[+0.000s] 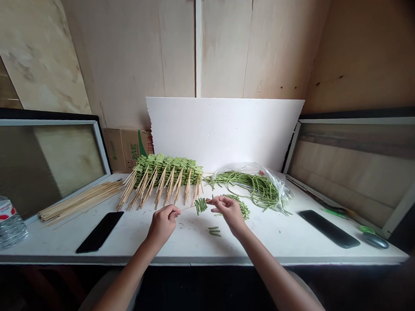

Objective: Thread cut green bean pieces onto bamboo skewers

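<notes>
My left hand is closed in a pinch on the bare end of a thin wooden skewer. Several short pieces of green long bean are threaded side by side on that skewer, between my two hands. My right hand is closed at the skewer's other end, its fingertips pinching a short bean piece. Below lie a few loose cut beans on the white table. A pile of cut bean pieces is partly hidden behind my right hand.
Filled bean skewers are stacked at the back, beside bare skewers. Whole long beans lie in a plastic bag. Two dark phones, a water bottle, a mouse and a white foam board are around.
</notes>
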Motion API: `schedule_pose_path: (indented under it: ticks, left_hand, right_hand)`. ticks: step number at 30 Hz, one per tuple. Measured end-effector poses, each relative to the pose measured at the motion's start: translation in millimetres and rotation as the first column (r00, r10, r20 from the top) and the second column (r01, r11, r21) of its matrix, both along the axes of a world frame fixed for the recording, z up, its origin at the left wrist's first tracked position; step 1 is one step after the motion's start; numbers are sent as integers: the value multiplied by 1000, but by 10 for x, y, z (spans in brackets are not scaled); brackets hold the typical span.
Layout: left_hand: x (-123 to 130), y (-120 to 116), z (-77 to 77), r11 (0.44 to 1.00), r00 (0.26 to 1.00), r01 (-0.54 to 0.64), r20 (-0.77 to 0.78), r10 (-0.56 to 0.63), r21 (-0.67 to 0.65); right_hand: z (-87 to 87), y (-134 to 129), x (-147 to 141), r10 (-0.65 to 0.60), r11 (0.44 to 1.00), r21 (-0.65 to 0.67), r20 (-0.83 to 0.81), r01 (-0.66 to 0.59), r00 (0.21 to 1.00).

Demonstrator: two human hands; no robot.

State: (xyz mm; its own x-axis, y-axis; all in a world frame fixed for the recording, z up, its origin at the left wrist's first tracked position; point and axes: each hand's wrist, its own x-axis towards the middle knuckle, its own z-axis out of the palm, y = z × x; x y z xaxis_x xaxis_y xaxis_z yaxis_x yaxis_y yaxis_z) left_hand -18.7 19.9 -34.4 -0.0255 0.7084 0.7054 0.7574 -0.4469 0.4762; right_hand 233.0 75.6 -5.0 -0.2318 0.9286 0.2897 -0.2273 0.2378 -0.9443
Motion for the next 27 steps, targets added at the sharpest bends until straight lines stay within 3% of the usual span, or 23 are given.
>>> schedule_pose_path:
  ticks: [7, 11, 13, 15, 17, 19, 22, 27]
  left_hand:
    - [85, -31, 54, 1000, 1000, -5, 23, 5, -1]
    - [42, -1, 41, 998, 994, -37, 101, 43, -54]
    - [18, 20, 19, 996, 992, -44, 117, 52, -73]
    - [2, 39, -4, 995, 992, -43, 118, 53, -86]
    - [-5, 52, -24, 994, 992, -39, 117, 50, -98]
    - [-6, 60, -41, 994, 992, -30, 118, 43, -109]
    - [0, 60, -53, 993, 993, -20, 114, 33, -117]
    - [7, 54, -43, 992, 995, -6, 100, 19, -128]
  right_hand:
    - [-6, -17, -54, 31, 998, -48, 29, -29, 999]
    - [59, 55, 113, 118, 990, 53, 225, -133, 967]
    - [52, 114, 225, 109, 969, 148, 459, -197, 882]
    - [9, 175, 318, 35, 947, 210, 685, -243, 728]
    - [-54, 221, 369, 4, 946, 184, 816, -267, 578]
    - [-117, 243, 374, 24, 952, 130, 873, -279, 487]
    - [-180, 232, 330, -5, 944, 152, 896, -295, 445]
    - [-175, 173, 285, -82, 924, 237, 889, -301, 451]
